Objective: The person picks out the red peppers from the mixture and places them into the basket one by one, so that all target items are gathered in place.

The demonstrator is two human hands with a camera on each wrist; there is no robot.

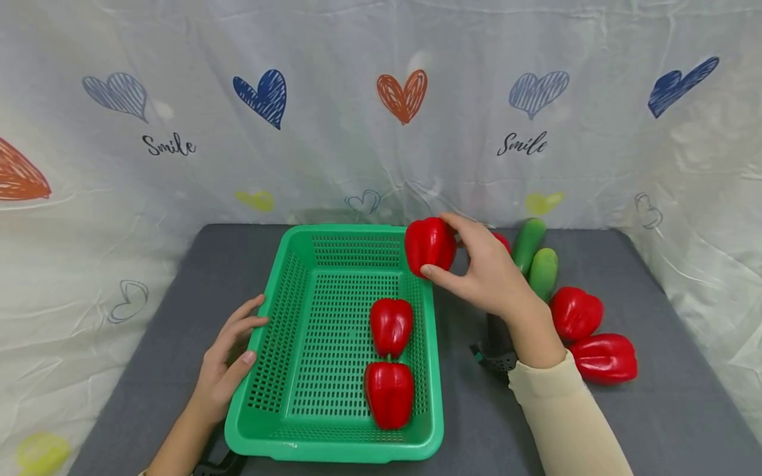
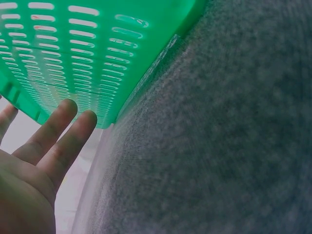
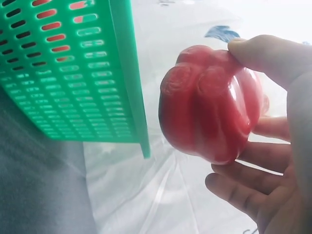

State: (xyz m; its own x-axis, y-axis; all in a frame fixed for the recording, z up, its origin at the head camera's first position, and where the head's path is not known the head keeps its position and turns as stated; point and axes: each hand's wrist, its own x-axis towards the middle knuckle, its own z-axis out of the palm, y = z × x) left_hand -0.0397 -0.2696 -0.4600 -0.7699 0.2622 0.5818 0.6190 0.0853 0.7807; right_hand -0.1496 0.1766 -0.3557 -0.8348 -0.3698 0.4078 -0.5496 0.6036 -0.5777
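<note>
A left hand [image 1: 229,357], fingers loosely extended, sits at the left rim of a green perforated plastic basket [image 1: 333,451] holding two glossy red bell peppers [image 1: 389,396]. At its far right corner, another lobed red pepper [image 1: 428,244] is gripped by the right hand [image 1: 488,274], seemingly mid-transfer; next likely calls for lowering it inside. Beyond lie long green cucumbers [image 1: 528,243] and loose red peppers [image 1: 604,359].

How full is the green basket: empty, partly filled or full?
Partly filled: one red pepper and a second, nearer one lie inside the basket along its right side; most of its slotted bottom shows bare.
</note>
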